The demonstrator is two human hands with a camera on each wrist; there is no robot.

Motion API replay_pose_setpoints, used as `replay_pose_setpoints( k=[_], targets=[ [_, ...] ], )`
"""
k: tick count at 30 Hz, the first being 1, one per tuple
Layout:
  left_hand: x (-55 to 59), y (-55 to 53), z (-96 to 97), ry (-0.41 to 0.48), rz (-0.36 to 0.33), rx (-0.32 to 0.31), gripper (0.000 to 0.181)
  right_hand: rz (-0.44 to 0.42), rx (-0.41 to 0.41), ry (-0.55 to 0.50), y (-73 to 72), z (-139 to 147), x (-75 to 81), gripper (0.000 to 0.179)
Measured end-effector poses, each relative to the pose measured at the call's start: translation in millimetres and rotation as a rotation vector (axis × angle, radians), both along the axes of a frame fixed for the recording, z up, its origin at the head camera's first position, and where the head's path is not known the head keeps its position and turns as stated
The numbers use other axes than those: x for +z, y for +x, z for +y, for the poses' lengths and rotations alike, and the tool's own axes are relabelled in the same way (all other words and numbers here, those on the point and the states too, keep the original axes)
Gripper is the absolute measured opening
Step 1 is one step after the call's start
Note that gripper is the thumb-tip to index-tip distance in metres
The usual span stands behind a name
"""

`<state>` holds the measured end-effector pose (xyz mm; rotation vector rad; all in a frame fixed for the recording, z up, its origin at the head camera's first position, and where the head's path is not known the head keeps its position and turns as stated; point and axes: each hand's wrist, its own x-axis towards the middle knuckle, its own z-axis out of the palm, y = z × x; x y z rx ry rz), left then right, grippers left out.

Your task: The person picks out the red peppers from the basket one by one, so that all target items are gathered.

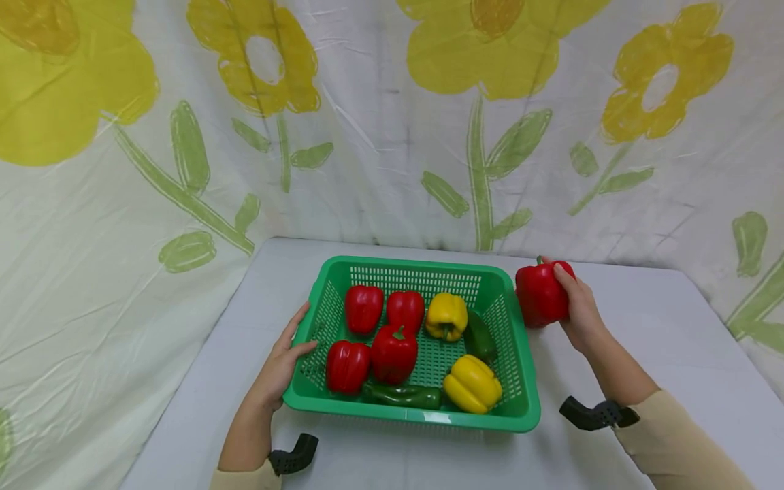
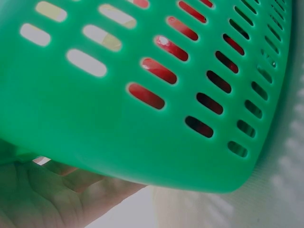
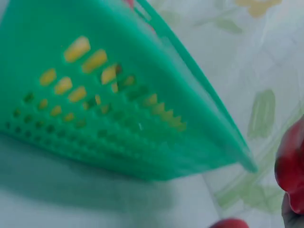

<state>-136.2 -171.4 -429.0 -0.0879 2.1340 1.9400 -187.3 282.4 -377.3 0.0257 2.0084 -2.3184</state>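
A green plastic basket (image 1: 413,423) with slotted walls stands on the table. Inside lie several red bell peppers (image 1: 364,309), two yellow bell peppers (image 1: 473,384) and two dark green peppers (image 1: 401,396). My left hand (image 1: 278,371) grips the basket's left rim, thumb over the edge and fingers along the outside; the left wrist view shows its fingers under the rim. Just outside the right rim, my right hand (image 1: 578,306) holds a red bell pepper (image 1: 540,296) with its green stem up. That pepper shows partly in the right wrist view (image 3: 290,161).
The white table (image 1: 637,327) reaches back to a hanging cloth (image 1: 380,170) painted with yellow flowers. A black wrist device (image 1: 597,414) sits on each forearm. Another red patch (image 3: 230,223) shows at the bottom edge of the right wrist view.
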Motion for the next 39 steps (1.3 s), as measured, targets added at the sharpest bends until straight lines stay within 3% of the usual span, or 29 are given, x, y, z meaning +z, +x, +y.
replay_pose_setpoints(
  k=[7, 14, 20, 25, 29, 39],
  targets=[
    [0.1, 0.4, 0.3, -0.003, 0.0, 0.0, 0.062, -0.033, -0.152, 0.02, -8.2, 19.5, -7.0, 0.046],
    [-0.6, 0.5, 0.8, -0.001, 0.001, -0.001, 0.062, -0.083, -0.271, -0.034, -16.7, 38.0, -12.6, 0.047],
    [-0.8, -0.7, 1.5, -0.007, 0.009, -0.004, 0.062, -0.104, -0.339, -0.016, -22.6, 53.3, -19.8, 0.028],
    [-0.4, -1.3, 1.2, -0.011, 0.016, -0.008, 0.062, -0.141, -0.38, 0.027, -29.5, 65.1, -26.7, 0.025],
    [-0.3, -1.7, 1.1, -0.005, 0.018, -0.009, 0.062, -0.182, -0.41, 0.038, -36.3, 74.0, -32.6, 0.033],
    [-0.9, -2.1, 0.5, -0.01, 0.014, -0.006, 0.062, -0.352, -0.421, 0.132, -45.8, 84.3, -48.9, 0.079]
  ],
)
